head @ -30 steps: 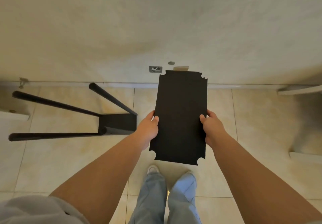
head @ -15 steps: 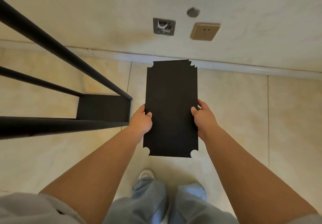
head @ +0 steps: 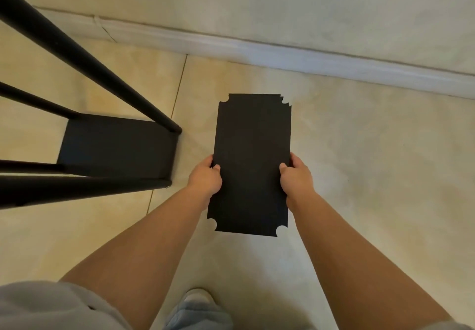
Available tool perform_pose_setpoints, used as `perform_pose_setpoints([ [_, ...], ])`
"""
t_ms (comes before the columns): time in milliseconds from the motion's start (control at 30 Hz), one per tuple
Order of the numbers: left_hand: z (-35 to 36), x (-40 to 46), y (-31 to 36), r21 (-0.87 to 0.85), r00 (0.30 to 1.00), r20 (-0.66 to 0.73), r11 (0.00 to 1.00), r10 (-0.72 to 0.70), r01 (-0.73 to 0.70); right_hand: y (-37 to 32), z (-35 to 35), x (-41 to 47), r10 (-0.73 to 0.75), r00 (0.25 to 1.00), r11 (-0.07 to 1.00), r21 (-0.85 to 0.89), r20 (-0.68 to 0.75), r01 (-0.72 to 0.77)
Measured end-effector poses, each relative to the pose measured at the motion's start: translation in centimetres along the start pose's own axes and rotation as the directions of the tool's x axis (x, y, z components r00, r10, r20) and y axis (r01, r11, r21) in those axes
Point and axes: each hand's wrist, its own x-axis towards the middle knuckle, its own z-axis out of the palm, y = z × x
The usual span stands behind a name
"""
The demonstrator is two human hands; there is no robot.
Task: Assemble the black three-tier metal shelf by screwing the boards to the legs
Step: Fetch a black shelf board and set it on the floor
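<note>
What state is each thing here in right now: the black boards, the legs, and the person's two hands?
Loose black board: held flat above the floor, gripped at both long edges, fixed to nothing.
Left hand: fingers curled round the board's left edge.
Right hand: fingers curled round the board's right edge.
Bottom board: already joined to the legs.
Legs: rising from the bottom board's corners, tops out of view.
Notched corners: empty.
</note>
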Motion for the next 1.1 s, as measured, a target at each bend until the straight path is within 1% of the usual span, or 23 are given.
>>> perform_pose_setpoints([
  [200,1.9,2.0,-1.0,-0.031,1.000,-0.017,1.000,-0.003,0.003,1.6,0.4,2.6,0.009,1.000,0.999,-0.045,0.006,-0.009],
  [467,2.4,3.1,-2.1,-0.001,0.999,-0.033,0.999,-0.036,0.036,3.1,1.7,4.0,0.036,0.999,0.995,-0.095,0.002,-0.035],
  [633,2.5,3.8,-2.9,0.034,0.998,-0.058,0.999,0.001,0.001,4.1,2.1,4.1,0.040,0.999,0.989,-0.142,0.035,-0.035],
  [733,2.7,4.2,-2.9,0.090,0.997,-0.072,0.996,0.005,0.001,3.9,1.8,4.0,0.012,0.998,0.963,-0.270,0.061,0.005],
  [800,2.7,4.4,-2.3,0.198,0.995,-0.089,0.980,0.036,-0.017,3.2,1.6,3.7,-0.011,0.996,0.924,-0.380,0.089,0.045],
  [867,2.6,3.9,-0.8,0.351,0.981,-0.110,0.930,0.161,-0.114,2.0,1.0,2.9,-0.066,0.995,0.838,-0.537,0.075,0.096],
  [900,2.5,3.4,0.1,0.426,0.962,-0.108,0.886,0.249,-0.182,1.1,0.6,2.1,-0.134,0.989,0.765,-0.627,0.068,0.147],
  [967,2.2,1.6,2.4,0.589,0.911,-0.065,0.753,0.407,-0.294,-1.3,-0.7,-0.1,-0.268,0.961,0.631,-0.742,0.066,0.227],
  [1033,1.4,-1.4,4.8,0.715,0.881,0.005,0.614,0.473,-0.334,-3.7,-2.6,-3.2,-0.339,0.938,0.535,-0.804,0.075,0.258],
  [1100,0.3,-5.8,7.4,0.762,0.874,0.059,0.544,0.483,-0.352,-6.1,-5.1,-7.4,-0.353,0.931,0.477,-0.839,0.092,0.264],
])
